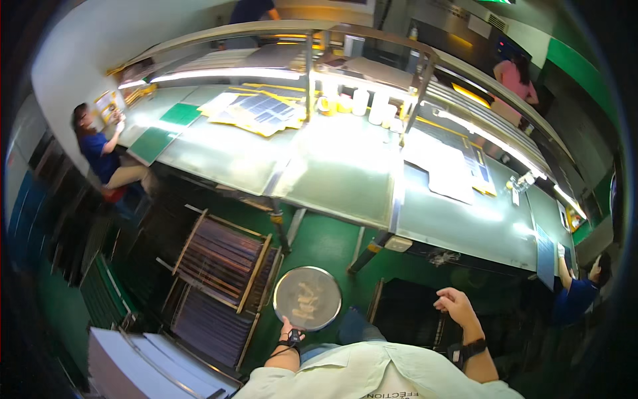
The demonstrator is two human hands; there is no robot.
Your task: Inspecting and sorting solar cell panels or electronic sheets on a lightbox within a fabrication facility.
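A round stool (308, 292) with a dark grey seat, a shiny metal rim and strips of tan tape on top is just in front of me. My left hand (290, 328) is closed at the near left part of its rim; part of the fingers is hidden. My right hand (456, 307) hangs in the air at the right with nothing in it. Its fingers are loosely bent and a little apart. Below it stands a dark rack (405, 309), which it does not touch.
A long lit worktable (339, 176) crosses ahead, bearing panels (259, 112) and white containers (360, 102). Racks of dark panels (222, 253) stand at my left, near a pale stack (126, 362). Co-workers sit at the left end (103, 149) and right end (575, 289).
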